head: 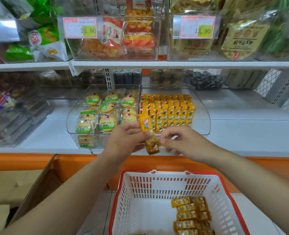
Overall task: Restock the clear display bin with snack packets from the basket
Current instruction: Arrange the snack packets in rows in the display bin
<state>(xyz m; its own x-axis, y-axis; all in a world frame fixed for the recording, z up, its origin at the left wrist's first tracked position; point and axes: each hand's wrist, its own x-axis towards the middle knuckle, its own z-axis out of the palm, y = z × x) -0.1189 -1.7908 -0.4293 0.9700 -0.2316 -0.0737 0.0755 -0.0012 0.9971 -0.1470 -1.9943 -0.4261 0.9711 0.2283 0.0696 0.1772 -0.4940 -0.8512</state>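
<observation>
A clear display bin [201, 116] on the middle shelf holds rows of upright yellow snack packets [172, 112]. My left hand [125, 138] grips yellow snack packets [148, 133] just in front of the bin's left front corner; one stands upright and another hangs below it. My right hand [179, 141] is beside them, its fingertips pinching the lower packet's edge. Below, a white basket with a red rim [140, 197] holds several more yellow packets [192, 216] in its right half.
A second clear bin [72, 121] to the left holds round biscuit packs with green labels. Upper-shelf bins carry price tags 20.80 and 13.90. An open cardboard box [13, 187] sits lower left, below the orange shelf base [89, 163].
</observation>
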